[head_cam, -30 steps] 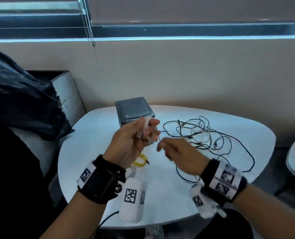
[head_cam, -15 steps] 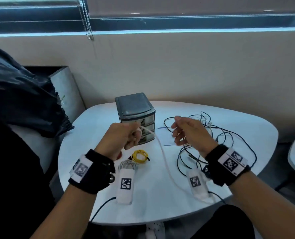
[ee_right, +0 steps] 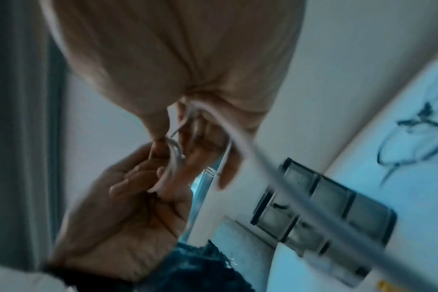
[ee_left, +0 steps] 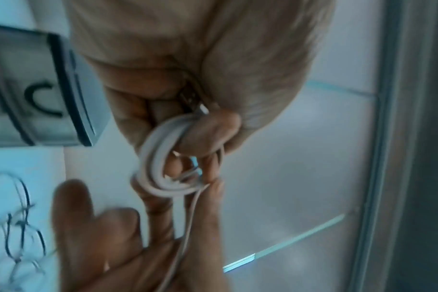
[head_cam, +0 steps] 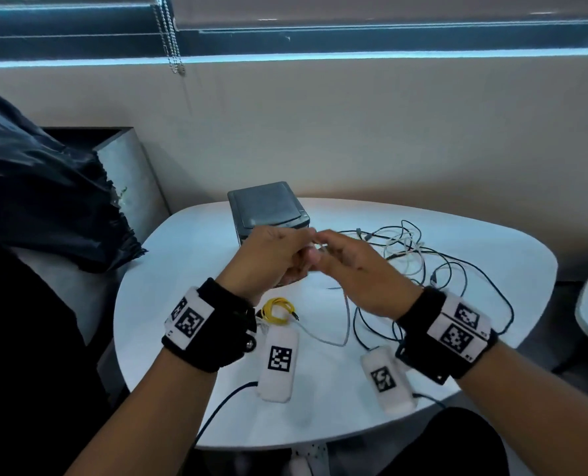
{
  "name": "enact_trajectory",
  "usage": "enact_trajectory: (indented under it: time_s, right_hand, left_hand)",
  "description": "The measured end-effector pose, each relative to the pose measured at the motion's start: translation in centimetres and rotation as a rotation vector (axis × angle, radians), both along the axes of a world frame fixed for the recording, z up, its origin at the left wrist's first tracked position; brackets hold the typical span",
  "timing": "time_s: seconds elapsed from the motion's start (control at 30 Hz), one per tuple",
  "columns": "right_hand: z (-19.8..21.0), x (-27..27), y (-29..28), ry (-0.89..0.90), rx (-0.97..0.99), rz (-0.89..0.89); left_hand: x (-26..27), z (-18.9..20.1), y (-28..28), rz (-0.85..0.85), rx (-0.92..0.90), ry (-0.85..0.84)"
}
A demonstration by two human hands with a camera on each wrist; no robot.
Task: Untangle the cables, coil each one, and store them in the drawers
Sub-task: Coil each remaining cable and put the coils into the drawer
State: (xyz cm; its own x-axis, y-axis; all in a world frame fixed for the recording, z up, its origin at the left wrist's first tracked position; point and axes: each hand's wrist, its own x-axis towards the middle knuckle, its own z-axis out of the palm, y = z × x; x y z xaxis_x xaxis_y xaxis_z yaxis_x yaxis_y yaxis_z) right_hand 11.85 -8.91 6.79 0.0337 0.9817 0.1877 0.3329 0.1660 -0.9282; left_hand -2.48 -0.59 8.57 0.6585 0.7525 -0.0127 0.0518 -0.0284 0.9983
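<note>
White cable point(ee_left: 160, 158) coils are sitting pinched in your left hand point(head_cam: 272, 259); your right hand point(head_cam: 358, 269) is gripping its loose strand.

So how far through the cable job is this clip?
Early to midway. Done: one yellow cable lies coiled on the table, not yet stored. In hand: the left hand holds loops of a white cable while the right hand feeds its loose tail. Left: the tangle of black and white cables beside the drawer unit, plus storing every coil.
</note>
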Motion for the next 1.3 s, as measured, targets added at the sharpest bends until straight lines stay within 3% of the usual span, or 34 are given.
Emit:
enact_trajectory:
  time_s: [0.07, 0.17, 0.27, 0.33, 0.43, 0.53, 0.6, 0.63, 0.7, 0.8, 0.9, 0.97, 1.03, 1.1, 1.2, 1.3]
  right_hand:
    - [-0.2, -0.7, -0.2, 0.36, 0.039, -0.141]
    - [-1.3, 0.9, -0.6, 0.554, 0.008, -0.32]
    - [-3.8, 1.9, -0.8, 0.522, -0.032, -0.377]
    - [-5.8, 1.4, -1.2, 0.288, -0.038, -0.397]
    - [-7.1, -1.5, -3.3, -0.1, -0.121, -0.133]
    - [-4.1, -4.0, -5.7, -0.222, -0.115, 0.106]
    - [-1.0, -3.4, -6.0, -0.215, 0.015, 0.037]
    - [0.1, -2.4, -5.7, -0.251, 0.112, -0.058]
    - [0.9, 0.1, -4.2, -0.354, 0.228, -0.233]
    - [-1.4, 2.1, -2.2, -0.437, 0.174, -0.276]
    - [-4.5, 0.4, -2.7, -0.512, 0.052, -0.137]
    - [-5.5, -2.1, -3.8, -0.51, -0.015, -0.044]
    - [-5.2, -4.4, -4.7, -0.505, -0.018, -0.008]
    - [-4.4, -5.2, -5.0, -0.525, -0.031, -0.043]
    - [-2.9, -4.8, -5.0, -0.688, 0.026, -0.18]
    - [-1.6, -3.5, -4.8, -0.685, 0.157, -0.243]
  left_hand:
    - [0.2, 1.0, 0.0, 0.036, -0.172, -0.161]
    - [-0.8, 2.3, 1.2, 0.043, -0.465, -0.375]
    - [-2.0, 3.1, 2.1, -0.001, -0.606, -0.517]
    - [-2.3, 2.7, 2.6, 0.023, -0.594, -0.626]
    - [-2.2, 1.1, 3.1, 0.089, -0.423, -0.635]
    - [-2.2, -1.8, 2.6, 0.184, 0.189, -0.188]
    - [-2.4, -3.8, 1.0, 0.071, 0.48, 0.099]
    - [-2.6, -4.5, 0.2, -0.007, 0.513, 0.165]
    - [-3.1, -5.0, -1.4, -0.164, 0.408, 0.163]
    - [-3.6, -3.3, -3.2, -0.316, 0.027, -0.135]
    - [-3.3, -1.5, -3.2, -0.141, -0.241, -0.488]
    - [-3.0, -1.7, -2.3, 0.002, -0.313, -0.61]
    - [-2.8, -3.1, -1.3, 0.1, -0.199, -0.496]
    - [-2.8, -5.3, -1.3, 0.163, 0.12, -0.201]
    - [-3.1, -7.9, -2.5, 0.067, 0.502, 0.12]
    - [-3.1, -8.0, -3.9, -0.154, 0.424, 0.196]
